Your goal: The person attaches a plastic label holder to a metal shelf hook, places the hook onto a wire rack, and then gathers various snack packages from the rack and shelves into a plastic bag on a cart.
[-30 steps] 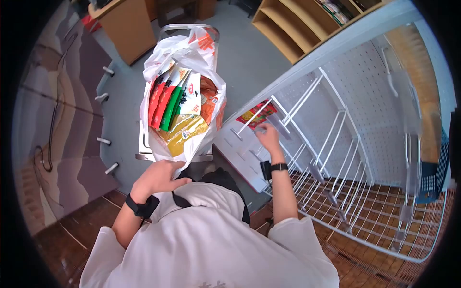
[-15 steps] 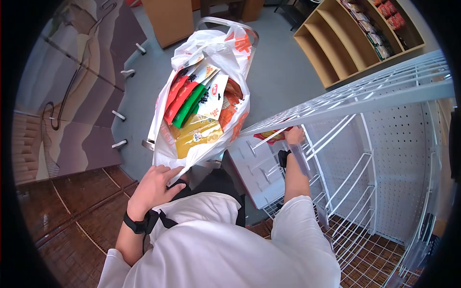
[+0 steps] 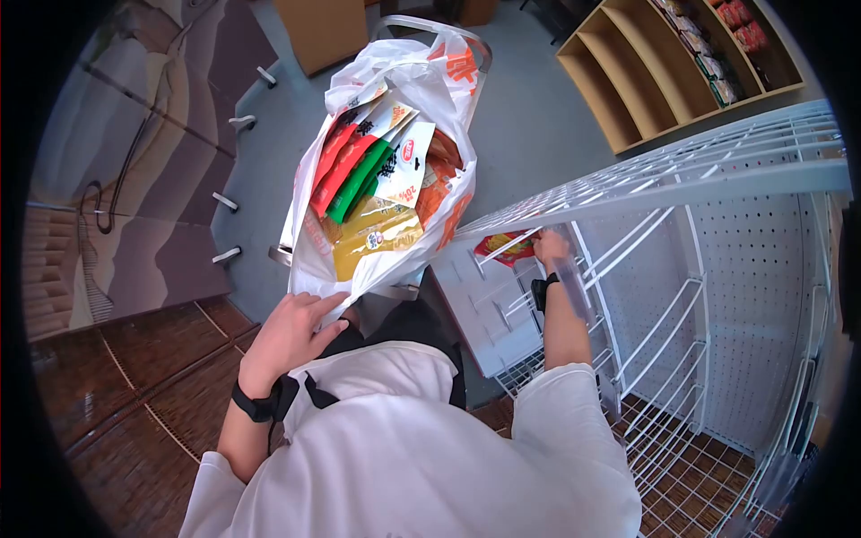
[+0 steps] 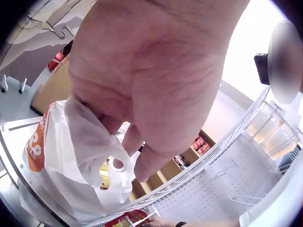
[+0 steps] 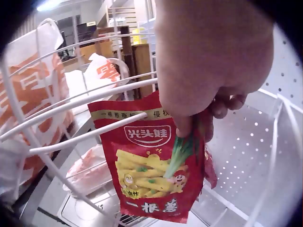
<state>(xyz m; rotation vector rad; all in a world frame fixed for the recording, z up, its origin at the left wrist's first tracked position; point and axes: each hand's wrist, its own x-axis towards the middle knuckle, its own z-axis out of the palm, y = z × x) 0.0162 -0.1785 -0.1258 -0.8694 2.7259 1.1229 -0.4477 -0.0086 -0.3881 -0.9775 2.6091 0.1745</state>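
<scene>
The left hand pinches the near rim of a white plastic bag; in the left wrist view its fingers curl into the bag's handle. Red, green, white and yellow packets fill the bag's mouth. The right hand is at the white wire rack. In the right wrist view the right hand grips the upper right edge of a red snack packet, which hangs upright beside a white wire prong. Another red packet edge shows behind it.
White wire shelving and hooks with a perforated panel stand on the right. The bag rests on a metal-framed cart. A wooden shelf unit is at the back right, a patterned partition at the left.
The head view has swung, so the bag and rack appear further right. The right hand has stayed at the red packet by the rack; the left hand still holds the bag's rim.
</scene>
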